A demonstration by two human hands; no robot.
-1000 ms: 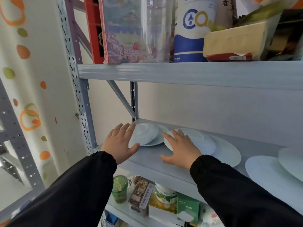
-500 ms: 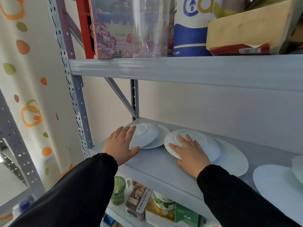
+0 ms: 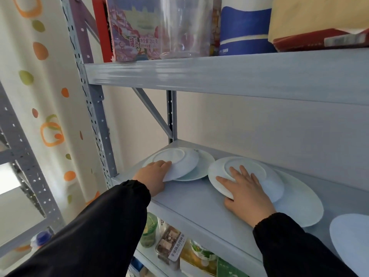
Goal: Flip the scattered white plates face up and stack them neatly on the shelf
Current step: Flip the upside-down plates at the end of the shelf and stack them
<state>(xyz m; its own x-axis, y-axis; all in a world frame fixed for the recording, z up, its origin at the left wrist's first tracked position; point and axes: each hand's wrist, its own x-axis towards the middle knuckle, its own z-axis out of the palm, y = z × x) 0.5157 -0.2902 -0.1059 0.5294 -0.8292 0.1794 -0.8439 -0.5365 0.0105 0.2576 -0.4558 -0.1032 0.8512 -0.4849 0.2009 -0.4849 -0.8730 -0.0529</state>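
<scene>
Left hand point(image 3: 152, 177) pinches the near rim of a face-down plate point(image 3: 179, 158) on the shelf point(image 3: 189, 198); right hand point(image 3: 247, 193) presses flat, fingers spread, on a second plate point(image 3: 251, 168). So shallow a hold could let either slide off the front edge

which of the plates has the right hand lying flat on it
The middle upside-down plate, foot ring up, lying on a bigger plate. The right hand rests flat on it; the left hand grips the leftmost plate.

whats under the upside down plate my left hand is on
A second white plate lies under the upside-down plate that the left hand holds. Only its right and front rim shows; the rest is hidden beneath the upper one.
</scene>
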